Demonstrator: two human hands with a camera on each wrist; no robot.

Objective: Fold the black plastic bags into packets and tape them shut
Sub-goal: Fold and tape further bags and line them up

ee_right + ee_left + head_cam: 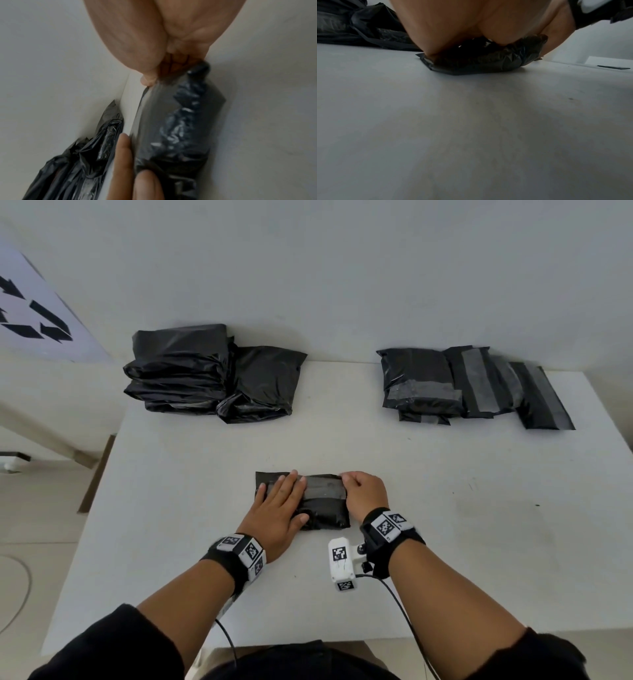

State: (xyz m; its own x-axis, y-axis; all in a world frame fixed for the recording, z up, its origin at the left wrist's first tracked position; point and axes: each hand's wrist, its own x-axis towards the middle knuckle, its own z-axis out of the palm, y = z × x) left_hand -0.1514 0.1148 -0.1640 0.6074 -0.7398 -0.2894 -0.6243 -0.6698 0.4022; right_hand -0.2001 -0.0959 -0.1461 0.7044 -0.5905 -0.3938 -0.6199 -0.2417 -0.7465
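A folded black bag packet (323,513) lies on the white table (479,525) in front of me, with a strip of greyish tape (325,489) across its top. My left hand (279,505) lies flat on the packet's left half, fingers straight, pressing it down. My right hand (359,491) has curled fingers at the packet's right end and pinches the tape's end there. In the right wrist view the right hand (154,65) grips the tape at the end of the packet (180,121), and left fingers (123,155) rest on it. The left wrist view shows the packet (488,60) under the left hand (453,27).
A pile of loose black bags (212,374) sits at the back left against the wall. Several taped packets (472,385) lie at the back right. The table's left edge drops to the floor.
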